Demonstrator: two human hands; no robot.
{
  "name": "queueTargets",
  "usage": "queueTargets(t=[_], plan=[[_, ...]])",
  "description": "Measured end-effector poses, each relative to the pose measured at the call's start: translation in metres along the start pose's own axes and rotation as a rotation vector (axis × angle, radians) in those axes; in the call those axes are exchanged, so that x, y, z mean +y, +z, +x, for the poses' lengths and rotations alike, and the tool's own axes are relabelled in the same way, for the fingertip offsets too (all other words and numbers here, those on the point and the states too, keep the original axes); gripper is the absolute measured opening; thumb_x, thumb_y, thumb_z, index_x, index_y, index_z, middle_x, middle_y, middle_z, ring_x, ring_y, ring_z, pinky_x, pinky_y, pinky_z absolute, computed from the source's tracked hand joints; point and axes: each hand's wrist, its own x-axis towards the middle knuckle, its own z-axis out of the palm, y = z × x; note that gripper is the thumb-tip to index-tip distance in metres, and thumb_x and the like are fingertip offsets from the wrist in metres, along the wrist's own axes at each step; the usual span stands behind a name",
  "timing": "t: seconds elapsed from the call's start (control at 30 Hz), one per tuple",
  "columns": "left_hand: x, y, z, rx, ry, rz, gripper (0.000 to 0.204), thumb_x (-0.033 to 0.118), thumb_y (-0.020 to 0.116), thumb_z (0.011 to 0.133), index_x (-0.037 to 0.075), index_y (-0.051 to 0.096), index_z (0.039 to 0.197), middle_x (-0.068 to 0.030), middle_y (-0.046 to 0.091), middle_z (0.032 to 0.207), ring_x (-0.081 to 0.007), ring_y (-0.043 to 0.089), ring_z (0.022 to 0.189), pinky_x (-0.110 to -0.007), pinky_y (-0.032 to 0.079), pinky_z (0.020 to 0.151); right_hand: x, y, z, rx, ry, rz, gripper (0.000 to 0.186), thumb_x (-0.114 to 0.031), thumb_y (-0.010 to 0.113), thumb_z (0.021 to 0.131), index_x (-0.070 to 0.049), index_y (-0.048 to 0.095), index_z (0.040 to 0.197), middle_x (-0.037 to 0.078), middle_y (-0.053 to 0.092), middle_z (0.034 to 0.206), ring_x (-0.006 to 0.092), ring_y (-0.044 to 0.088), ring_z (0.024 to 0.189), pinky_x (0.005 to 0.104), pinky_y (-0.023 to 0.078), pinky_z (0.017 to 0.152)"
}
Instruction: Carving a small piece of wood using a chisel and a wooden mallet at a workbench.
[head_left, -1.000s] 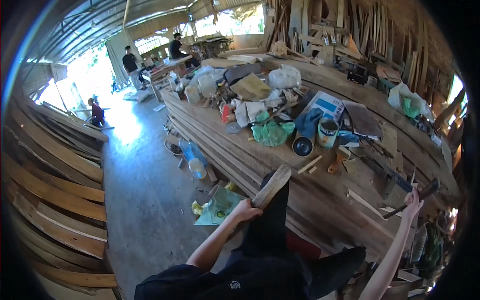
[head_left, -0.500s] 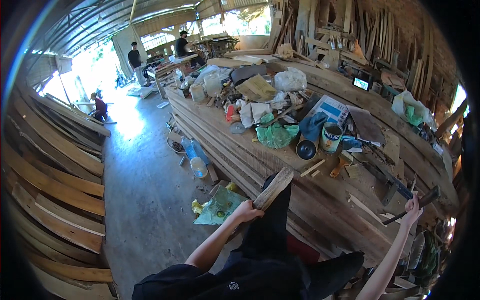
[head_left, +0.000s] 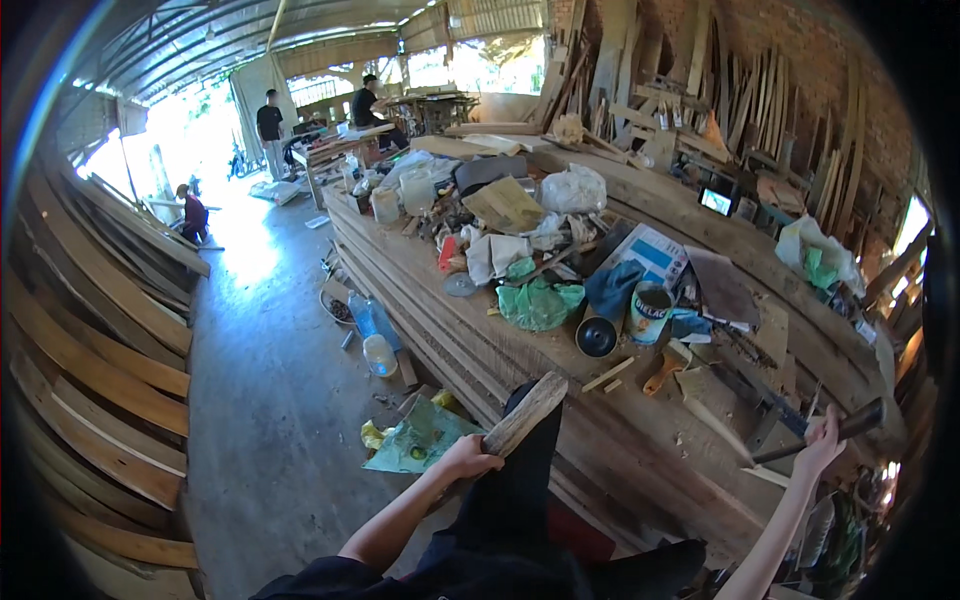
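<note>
My left hand [head_left: 470,458] is wrapped round the near end of a short, rough piece of wood [head_left: 528,412], which points up and away over my dark-clothed leg. On the far right, my right hand [head_left: 822,447] is closed on a dark tool [head_left: 862,419]. Its thick end sticks out to the right and a thin shaft runs left from my fist; its exact kind is unclear. Just beyond that hand, a long dark metal bar [head_left: 765,385] lies on the stacked planks [head_left: 640,440]. A wooden-handled brush [head_left: 667,370] and small wood strips [head_left: 607,375] are nearby.
A tin can [head_left: 650,312], a black round cup [head_left: 596,337], green plastic [head_left: 540,305] and bags clutter the planks. Bottles [head_left: 378,352] and a green bag [head_left: 425,438] lie on the floor [head_left: 260,400]. Boards [head_left: 100,370] line the left. Several people are farther back.
The view has shifted slightly, so the surroundings sit a little left. My right hand with the dark tool appears slightly lower, its shaft nearer level. My left hand keeps its hold.
</note>
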Motion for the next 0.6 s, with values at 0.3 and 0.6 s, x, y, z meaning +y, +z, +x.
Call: queueTargets(t=[0.3,0.6], plan=[[-0.005,0.004,0.000,0.016,-0.008,0.018,0.049,0.039,0.074,0.063,-0.002,0.066,0.090,-0.0155,0.066,0.077,-0.0254,0.064,0.074,-0.037,0.049,0.069,0.052,-0.018,-0.024,-0.012,0.061,-0.140,0.019,-0.012,0.067,0.083,-0.011,0.048,0.084,-0.005,0.034,0.054,0.0047,0.032,0.043,0.0233,0.021,0.040],[-0.014,0.002,0.003,-0.011,-0.139,0.115,0.061,0.046,0.077,0.058,-0.002,0.069,0.094,-0.0185,0.068,0.085,-0.0294,0.067,0.083,-0.039,0.052,0.074,0.034,-0.009,-0.030,-0.022,0.425,-0.026,0.029,-0.016,0.051,0.091,-0.006,0.057,0.117,0.003,0.062,0.097,0.0109,0.059,0.074,0.0255,0.048,0.065]])
